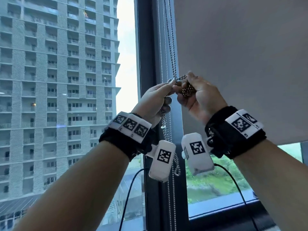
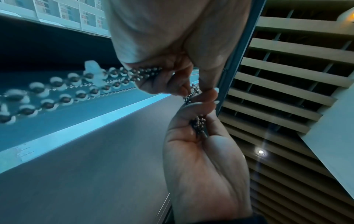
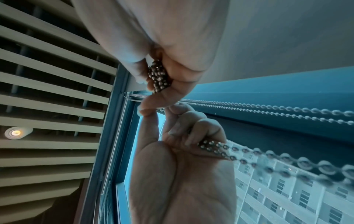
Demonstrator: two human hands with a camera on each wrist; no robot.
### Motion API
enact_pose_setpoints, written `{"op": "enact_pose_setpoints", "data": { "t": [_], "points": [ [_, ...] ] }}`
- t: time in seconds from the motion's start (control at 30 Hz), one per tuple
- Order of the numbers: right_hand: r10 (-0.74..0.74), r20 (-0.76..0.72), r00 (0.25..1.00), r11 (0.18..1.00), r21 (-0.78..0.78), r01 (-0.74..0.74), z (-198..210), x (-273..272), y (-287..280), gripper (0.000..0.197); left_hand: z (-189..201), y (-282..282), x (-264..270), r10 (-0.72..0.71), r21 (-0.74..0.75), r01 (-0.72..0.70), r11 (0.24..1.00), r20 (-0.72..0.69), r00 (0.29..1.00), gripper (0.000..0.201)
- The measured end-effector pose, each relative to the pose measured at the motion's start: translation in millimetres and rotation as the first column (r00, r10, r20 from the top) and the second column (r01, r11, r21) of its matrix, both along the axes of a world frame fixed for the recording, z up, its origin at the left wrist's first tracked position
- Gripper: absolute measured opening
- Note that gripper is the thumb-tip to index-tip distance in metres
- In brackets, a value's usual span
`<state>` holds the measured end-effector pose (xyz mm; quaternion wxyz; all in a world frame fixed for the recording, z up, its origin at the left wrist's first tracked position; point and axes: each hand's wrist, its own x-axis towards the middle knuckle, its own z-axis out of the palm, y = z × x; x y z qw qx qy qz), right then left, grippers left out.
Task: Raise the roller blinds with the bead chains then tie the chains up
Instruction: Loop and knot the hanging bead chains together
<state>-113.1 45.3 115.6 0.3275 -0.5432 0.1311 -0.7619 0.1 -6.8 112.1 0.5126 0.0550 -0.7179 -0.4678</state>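
Metal bead chains (image 1: 170,40) hang down the window frame beside the grey roller blind (image 1: 241,64), whose bottom edge sits low on the right pane. My left hand (image 1: 168,88) grips several strands in its curled fingers, and the chains (image 1: 166,127) trail below it. My right hand (image 1: 181,90) touches the left and holds a gathered bunch of beads (image 1: 187,91) in its palm. In the right wrist view the bunch (image 3: 159,77) is pressed between thumb and fingers. In the left wrist view the strands (image 2: 76,86) leave the left fist sideways.
A dark window mullion (image 1: 148,64) stands just behind the chains. The left pane is uncovered and shows a tower block (image 1: 58,80). Black cables (image 1: 130,189) hang from the wrist cameras. A slatted ceiling (image 2: 287,75) with a downlight is overhead.
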Motion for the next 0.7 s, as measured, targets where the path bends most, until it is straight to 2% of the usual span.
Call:
{"op": "enact_pose_setpoints", "data": {
  "t": [0.13, 0.17, 0.23, 0.27, 0.33, 0.4, 0.47, 0.5, 0.57, 0.6, 0.7],
  "points": [
    [0.012, 0.087, 0.996, 1.000, 0.006, -0.012, -3.6, -3.3, -2.2, 0.010, 1.1, -0.7, -3.6, 0.034, 0.000, -0.034, 0.999, -0.068, 0.997, 0.014],
    [-0.059, 0.083, 0.995, 0.998, -0.010, 0.060, -4.2, -3.2, -2.9, 0.011, 1.3, -0.8, -4.7, 0.056, 0.005, -0.056, 0.998, -0.084, 0.995, 0.015],
    [-0.342, -0.011, 0.940, 0.937, -0.075, 0.340, -5.6, -3.6, -7.4, 0.024, 1.6, -0.4, -6.8, 0.095, 0.017, -0.094, 0.995, -0.112, 0.989, 0.021],
    [-0.509, -0.082, 0.857, 0.856, -0.150, 0.494, -6.1, -3.5, -9.1, 0.030, 1.8, 0.2, -7.6, 0.101, 0.019, -0.100, 0.995, -0.119, 0.988, 0.023],
    [-0.769, -0.172, 0.616, 0.634, -0.334, 0.698, -7.1, -4.3, -14.7, 0.036, 1.8, 2.4, -8.3, 0.081, 0.025, -0.079, 0.997, -0.116, 0.990, 0.022],
    [-0.888, -0.201, 0.414, 0.460, -0.424, 0.780, -6.4, -5.6, -20.6, 0.031, 2.3, 4.3, -7.8, 0.042, 0.020, -0.040, 0.999, -0.093, 0.995, 0.023],
    [-0.919, -0.259, 0.298, 0.387, -0.441, 0.810, -4.2, -5.4, -21.1, 0.026, 2.7, 4.6, -7.4, 0.010, 0.006, -0.010, 1.000, -0.050, 0.999, 0.027],
    [-0.899, -0.307, 0.313, 0.424, -0.427, 0.799, -2.8, -4.0, -19.2, 0.027, 3.0, 4.9, -6.8, -0.013, 0.005, 0.013, 1.000, -0.026, 1.000, 0.029],
    [-0.749, -0.427, 0.506, 0.648, -0.313, 0.695, 3.1, 1.3, -10.9, 0.027, 3.0, 5.7, -4.9, -0.102, 0.019, 0.102, 0.995, 0.023, 0.994, 0.035],
    [-0.666, -0.467, 0.581, 0.728, -0.237, 0.643, 6.0, 3.6, -6.1, 0.027, 3.4, 6.0, -3.2, -0.159, 0.036, 0.158, 0.987, 0.043, 0.986, 0.039],
    [-0.405, -0.520, 0.752, 0.888, -0.028, 0.459, 10.0, 1.6, 1.6, 0.031, 5.9, 7.8, 3.7, -0.269, 0.079, 0.262, 0.962, 0.095, 0.959, 0.047]
  ]
}}
